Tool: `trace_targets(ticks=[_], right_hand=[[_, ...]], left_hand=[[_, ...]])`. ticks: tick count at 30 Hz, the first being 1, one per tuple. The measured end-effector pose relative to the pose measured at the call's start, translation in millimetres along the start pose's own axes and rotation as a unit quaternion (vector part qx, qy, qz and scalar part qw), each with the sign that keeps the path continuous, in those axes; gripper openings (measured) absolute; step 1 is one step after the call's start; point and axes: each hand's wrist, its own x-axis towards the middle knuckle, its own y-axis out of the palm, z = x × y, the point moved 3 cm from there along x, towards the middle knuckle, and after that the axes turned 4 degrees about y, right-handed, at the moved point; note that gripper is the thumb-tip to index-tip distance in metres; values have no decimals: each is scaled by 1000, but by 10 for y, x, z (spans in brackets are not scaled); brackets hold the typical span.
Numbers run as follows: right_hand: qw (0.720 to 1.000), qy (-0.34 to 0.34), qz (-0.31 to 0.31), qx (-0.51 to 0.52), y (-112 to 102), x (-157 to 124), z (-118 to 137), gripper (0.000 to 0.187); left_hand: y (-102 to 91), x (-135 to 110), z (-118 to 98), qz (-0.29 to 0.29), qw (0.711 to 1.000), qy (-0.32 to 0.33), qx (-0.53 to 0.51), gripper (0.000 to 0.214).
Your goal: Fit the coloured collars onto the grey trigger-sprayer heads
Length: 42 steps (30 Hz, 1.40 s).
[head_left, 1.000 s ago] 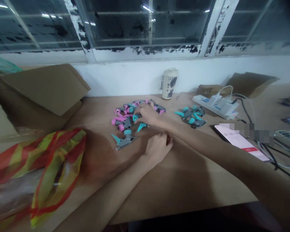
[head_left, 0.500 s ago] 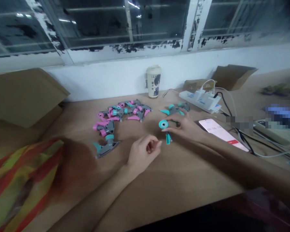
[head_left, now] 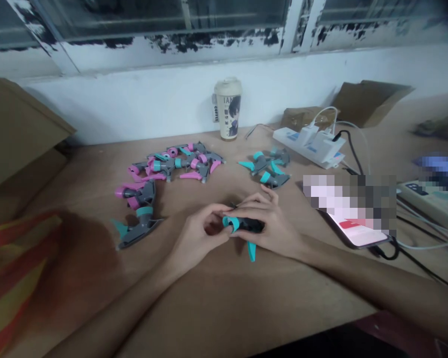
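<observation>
A trigger spray head (head_left: 251, 251) with a dark body, a turquoise collar and a turquoise trigger is between my hands, just above the table. My right hand (head_left: 274, 226) is closed around its body, and the trigger hangs down below the fingers. My left hand (head_left: 196, 233) pinches the turquoise collar at the other end. Left of my hands, a grey and turquoise spray head (head_left: 144, 228) lies beside a pile of pink, grey and turquoise spray heads (head_left: 164, 166). Several turquoise and grey spray heads (head_left: 274, 178) lie beyond my right hand.
A lidded paper cup (head_left: 229, 112) stands by the wall. To the right are a power strip (head_left: 308, 146) with plugs and cables, and a phone (head_left: 353, 228). Cardboard (head_left: 18, 129) and a red-and-yellow bag (head_left: 18, 283) occupy the left side of the wooden table (head_left: 224, 308).
My right hand has brought the spray head towards me and turned it sideways. My left hand has come to it and taken hold of the collar. The view has shifted slightly.
</observation>
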Motion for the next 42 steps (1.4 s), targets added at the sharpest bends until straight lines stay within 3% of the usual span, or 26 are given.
trace_targets(ticks=[6, 24, 34, 42], right_hand=[[1000, -9, -4, -2, -2, -7, 15, 31], [997, -34, -41, -49, -6, -18, 46, 21], [996, -4, -41, -81, 2, 31, 73, 10], [987, 19, -101, -123, 30, 2, 97, 8]], left_hand=[[-4, 53, -2, 16, 998, -43, -52, 29], [47, 78, 50, 35, 999, -10, -37, 25], [80, 63, -11, -10, 1000, 3, 20, 21], [97, 67, 29, -100, 995, -15, 13, 20]])
